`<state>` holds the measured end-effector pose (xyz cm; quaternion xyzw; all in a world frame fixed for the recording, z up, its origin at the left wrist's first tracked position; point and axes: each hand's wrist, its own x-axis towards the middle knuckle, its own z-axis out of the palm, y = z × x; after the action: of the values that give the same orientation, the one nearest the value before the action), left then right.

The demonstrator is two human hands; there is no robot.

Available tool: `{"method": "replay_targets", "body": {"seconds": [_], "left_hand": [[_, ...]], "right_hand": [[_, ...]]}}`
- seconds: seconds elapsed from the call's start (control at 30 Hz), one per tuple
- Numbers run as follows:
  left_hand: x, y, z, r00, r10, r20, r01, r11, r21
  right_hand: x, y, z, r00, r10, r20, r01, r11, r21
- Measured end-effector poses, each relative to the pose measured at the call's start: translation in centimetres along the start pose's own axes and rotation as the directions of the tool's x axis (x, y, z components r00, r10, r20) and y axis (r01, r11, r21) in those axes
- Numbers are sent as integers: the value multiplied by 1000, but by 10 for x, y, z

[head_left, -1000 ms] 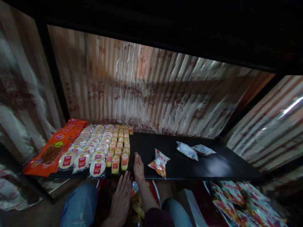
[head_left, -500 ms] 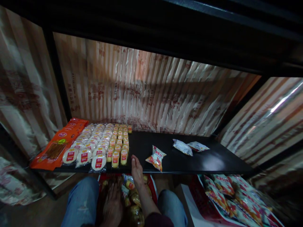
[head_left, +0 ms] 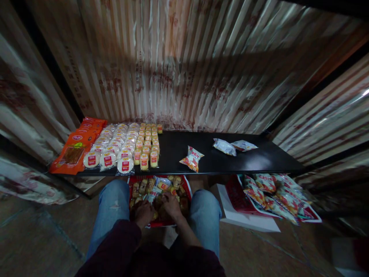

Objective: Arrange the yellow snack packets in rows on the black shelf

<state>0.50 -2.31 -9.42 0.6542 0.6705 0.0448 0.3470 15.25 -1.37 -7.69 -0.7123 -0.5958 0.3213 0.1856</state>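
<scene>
Both my hands are down in a red box (head_left: 187,188) of small yellow snack packets (head_left: 161,185) that sits on the floor between my knees. My left hand (head_left: 143,212) rests on the packets at the box's left side, fingers curled. My right hand (head_left: 172,204) lies among the packets in the middle, fingers bent into them. What either hand grips is hidden in the dark. Above the box runs a low black shelf (head_left: 259,161) carrying rows of the same yellow packets (head_left: 147,148).
On the shelf lie round white cakes (head_left: 115,150), orange packs (head_left: 76,148) at the left, a red-white bag (head_left: 191,158) in the middle and two pale bags (head_left: 232,146) to its right. An open white box (head_left: 253,223) of red snack bags stands on the floor at right.
My right hand left the shelf edge and dropped into the red box beside the left hand. The view has tilted down and pulled back.
</scene>
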Motion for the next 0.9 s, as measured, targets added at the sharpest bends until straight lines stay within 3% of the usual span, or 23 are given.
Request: {"method": "replay_targets", "body": {"seconds": [0.17, 0.3, 0.5, 0.63, 0.9], "left_hand": [[4, 4, -7, 994, -95, -62, 96, 995, 16], [21, 6, -14, 980, -145, -135, 141, 989, -36], [45, 11, -22, 976, -128, -176, 106, 986, -132], [56, 11, -17, 970, -66, -235, 40, 992, -116], [67, 7, -7, 987, -77, -139, 64, 993, -94]], "right_hand": [[2, -7, 8, 995, -36, 96, 41, 998, -44], [2, -7, 10, 991, -12, 131, 20, 998, -65], [1, -11, 9, 994, 24, 108, -15, 997, -80], [-1, -10, 12, 999, -9, 53, 13, 997, -72], [-1, -11, 13, 999, -2, 37, 4, 998, -55]]}}
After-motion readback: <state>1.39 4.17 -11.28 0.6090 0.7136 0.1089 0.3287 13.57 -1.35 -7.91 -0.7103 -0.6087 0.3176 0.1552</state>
